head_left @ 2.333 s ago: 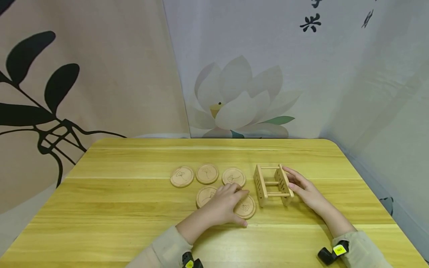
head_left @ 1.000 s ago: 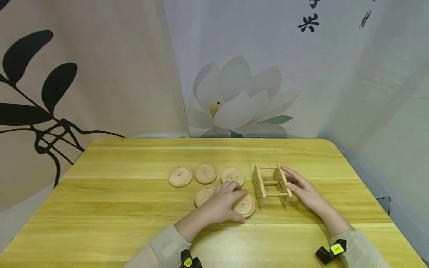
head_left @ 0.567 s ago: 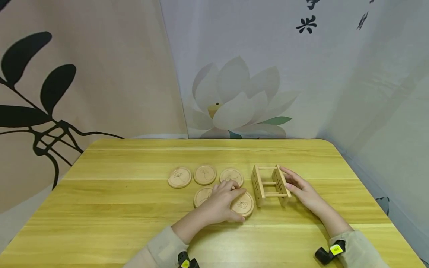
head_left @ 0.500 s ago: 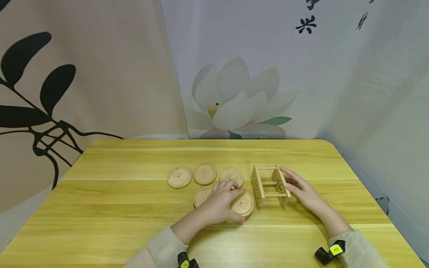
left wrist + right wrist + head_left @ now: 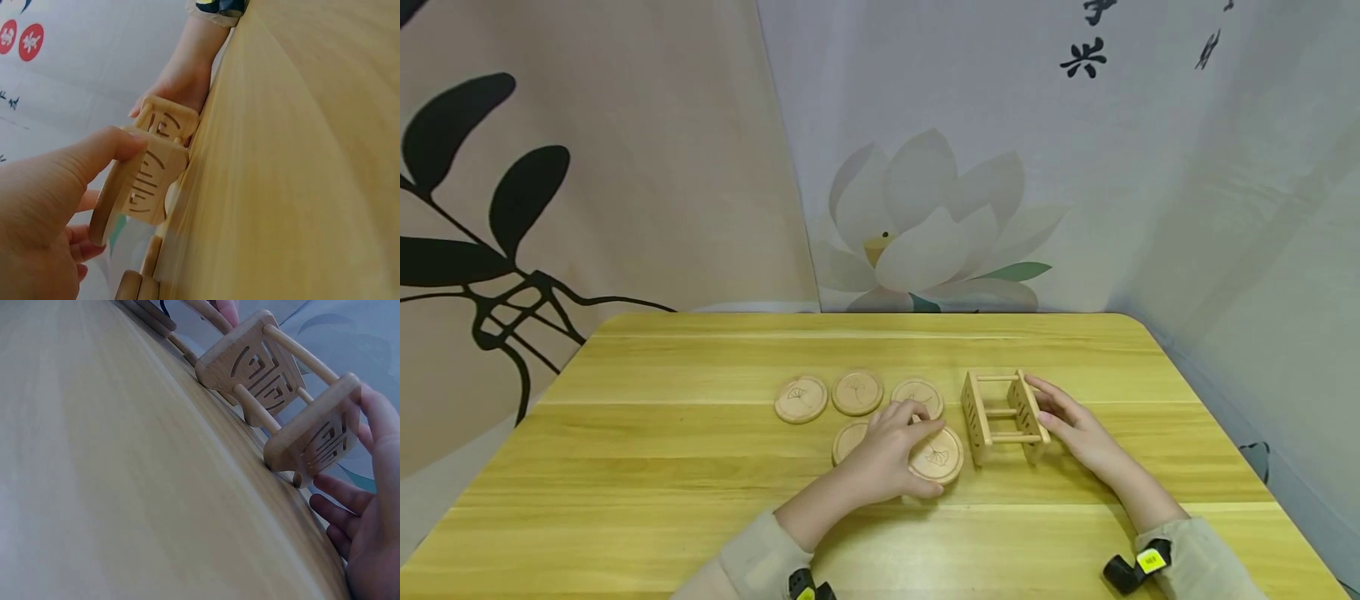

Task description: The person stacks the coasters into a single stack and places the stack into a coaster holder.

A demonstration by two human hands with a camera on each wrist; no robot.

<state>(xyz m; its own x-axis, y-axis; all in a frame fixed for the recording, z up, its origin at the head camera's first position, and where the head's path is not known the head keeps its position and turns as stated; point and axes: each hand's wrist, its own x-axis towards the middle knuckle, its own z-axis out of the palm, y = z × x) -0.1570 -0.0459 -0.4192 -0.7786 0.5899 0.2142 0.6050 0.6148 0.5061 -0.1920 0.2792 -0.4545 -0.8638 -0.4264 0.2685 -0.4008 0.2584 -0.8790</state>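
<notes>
In the head view my left hand (image 5: 887, 458) pinches a round wooden coaster (image 5: 937, 455) with an engraved leaf, thumb at the near edge and fingers at the far edge. The left wrist view has this coaster (image 5: 107, 206) edge-on, raised off the table beside the coaster rack (image 5: 147, 187). My right hand (image 5: 1086, 433) holds the rack (image 5: 977, 421) by its right side panel. This rack has two cut-out panels joined by round rods, with nothing between them. In the right wrist view my right fingers (image 5: 340, 494) are at the panel's outer face.
Three coasters, the left one (image 5: 801, 399), the middle one (image 5: 857, 392) and the right one (image 5: 917, 396), lie in a back row. Another coaster (image 5: 847, 440) is partly hidden behind my left hand. The wooden table (image 5: 662, 467) ends at a printed cloth backdrop.
My left thumb has drawn in to the coaster's near edge, and the coaster has tilted up and shifted slightly left. My right hand and the rack stay put.
</notes>
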